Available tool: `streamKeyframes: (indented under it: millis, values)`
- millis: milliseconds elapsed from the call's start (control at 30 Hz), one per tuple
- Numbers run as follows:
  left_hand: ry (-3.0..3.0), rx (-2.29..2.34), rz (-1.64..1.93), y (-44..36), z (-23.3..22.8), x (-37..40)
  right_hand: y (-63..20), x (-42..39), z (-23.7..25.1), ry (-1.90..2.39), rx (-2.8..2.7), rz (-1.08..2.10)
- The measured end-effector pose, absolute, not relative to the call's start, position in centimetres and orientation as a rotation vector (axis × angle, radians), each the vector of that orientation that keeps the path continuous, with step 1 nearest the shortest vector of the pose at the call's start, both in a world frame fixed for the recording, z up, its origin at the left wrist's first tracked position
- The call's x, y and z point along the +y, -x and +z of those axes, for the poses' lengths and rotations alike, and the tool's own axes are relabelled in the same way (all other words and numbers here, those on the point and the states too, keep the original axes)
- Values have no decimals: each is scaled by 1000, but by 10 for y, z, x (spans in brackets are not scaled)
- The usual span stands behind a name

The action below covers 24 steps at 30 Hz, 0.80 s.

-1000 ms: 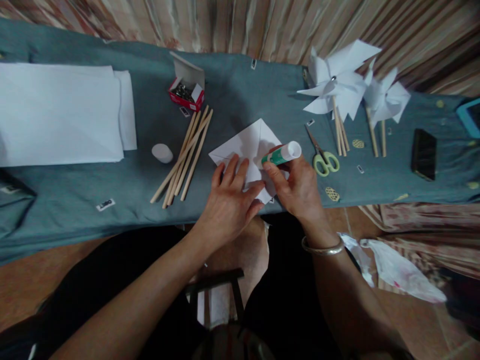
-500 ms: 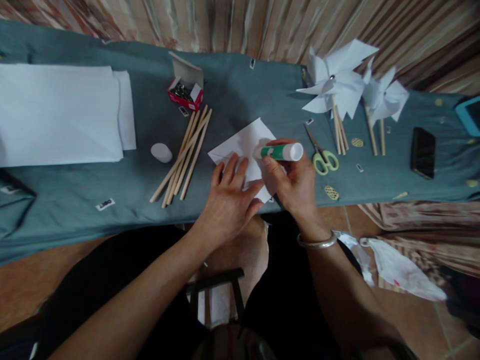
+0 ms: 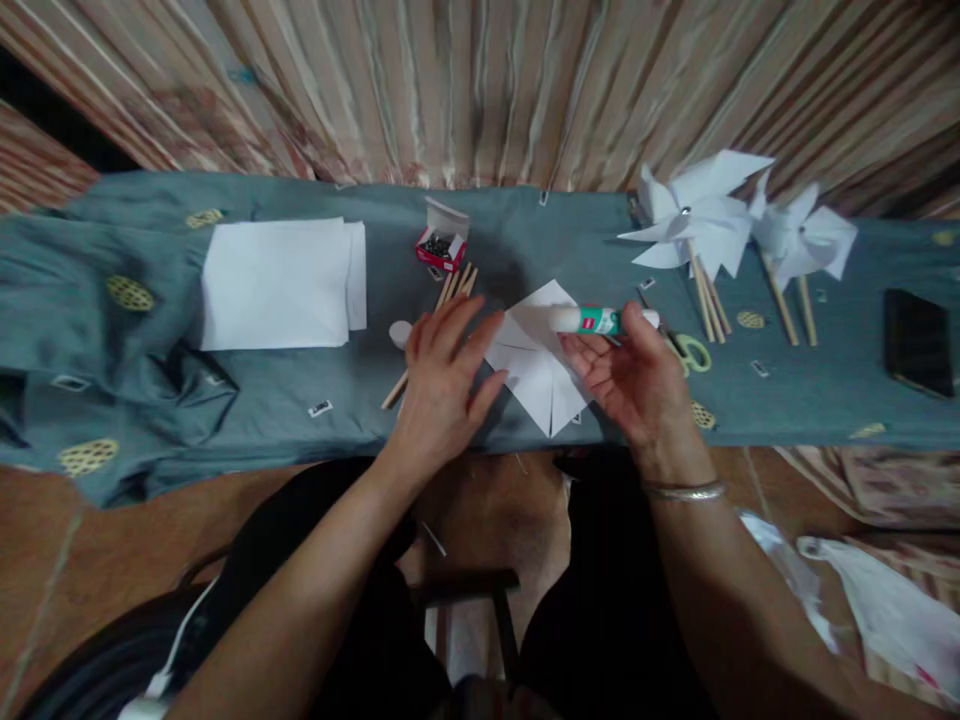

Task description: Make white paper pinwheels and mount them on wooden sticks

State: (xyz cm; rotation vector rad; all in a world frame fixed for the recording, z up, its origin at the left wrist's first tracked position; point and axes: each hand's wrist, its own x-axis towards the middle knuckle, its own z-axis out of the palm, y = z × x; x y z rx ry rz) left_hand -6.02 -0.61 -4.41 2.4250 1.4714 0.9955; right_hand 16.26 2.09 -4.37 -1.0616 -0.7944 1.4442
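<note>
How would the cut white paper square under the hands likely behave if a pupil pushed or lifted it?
The paper looks thin and light, so it would probably slide on the cloth. Its cut flaps would likely flop when lifted. The left hand hovers beside it; the right hand holds the glue stick.

I see a striped curtain (image 3: pixel 480 90) hanging behind a long table draped in blue-grey cloth (image 3: pixel 150 400), with reddish-brown floor (image 3: pixel 67 580) below in dim light.

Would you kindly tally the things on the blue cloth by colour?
White: 5 – paper stack, cut square, two pinwheels, cap
Red: 1 – pin box
Black: 1 – phone
Green-handled: 1 – scissors
Total: 8
</note>
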Motion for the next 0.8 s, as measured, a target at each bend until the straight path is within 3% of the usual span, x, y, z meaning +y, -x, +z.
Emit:
streamKeyframes:
  millis: [167,367,467,600,800]
  values:
    - [-2200,1891,957,109,-44,9,-152,19,-42,985,-585,1607]
    - [-2081,1844,773,123,-46,14,-138,20,-37,916,-472,1679]
    - [-1910,1848,926,125,-41,14,-134,20,-34,888,-448,1694]
    - [-1391,1612,1334,115,-32,10,-130,17,-33,872,-476,1714]
    - [-874,1090,1300,83,-24,1,-121,8,-28,799,-593,1791]
